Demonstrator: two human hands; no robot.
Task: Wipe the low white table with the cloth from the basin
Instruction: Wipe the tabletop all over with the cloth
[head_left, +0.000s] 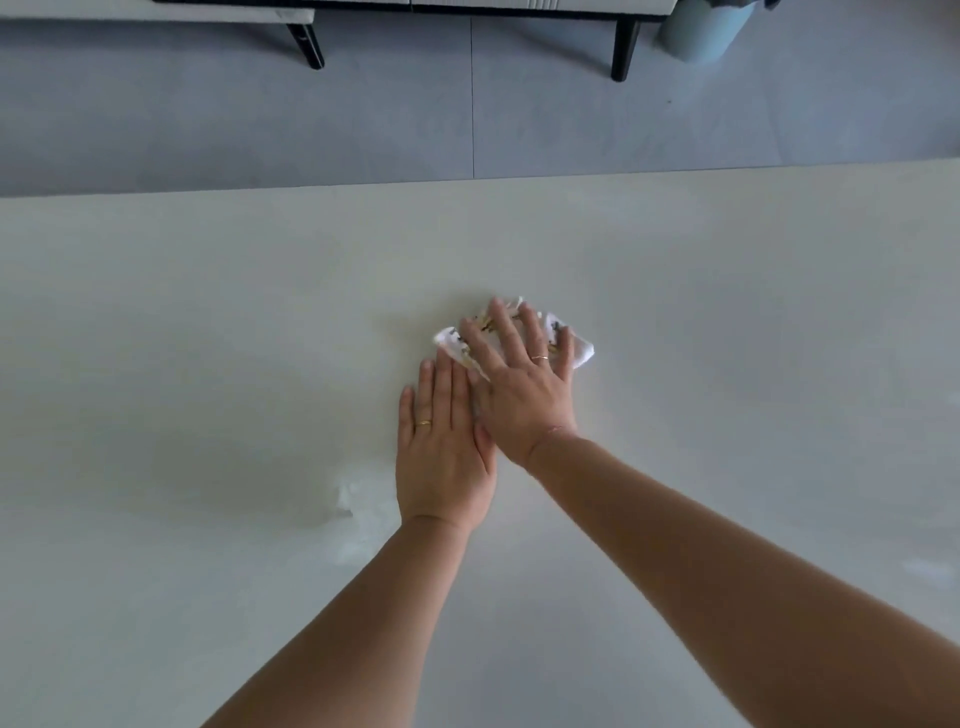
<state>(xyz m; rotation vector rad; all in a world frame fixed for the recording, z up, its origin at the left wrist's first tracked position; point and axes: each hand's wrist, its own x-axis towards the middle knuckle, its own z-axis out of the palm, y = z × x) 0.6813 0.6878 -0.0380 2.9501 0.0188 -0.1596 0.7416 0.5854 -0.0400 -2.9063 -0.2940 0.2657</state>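
A small white cloth (581, 351) with a dark and gold pattern lies bunched on the low white table (208, 322), near its middle. My right hand (519, 384) presses flat on top of the cloth with the fingers spread, and most of the cloth is hidden under it. My left hand (444, 457) lies flat on the bare tabletop just left of and nearer than the right hand. Its fingertips touch the right hand's edge, and it holds nothing. The basin is not in view.
The table's far edge (467, 182) runs across the view, with grey tiled floor (260, 119) beyond it. Black furniture legs (623, 49) stand at the back. A pale blue bin (701, 31) is at the back right. A wet sheen (358, 499) shows left of my left wrist.
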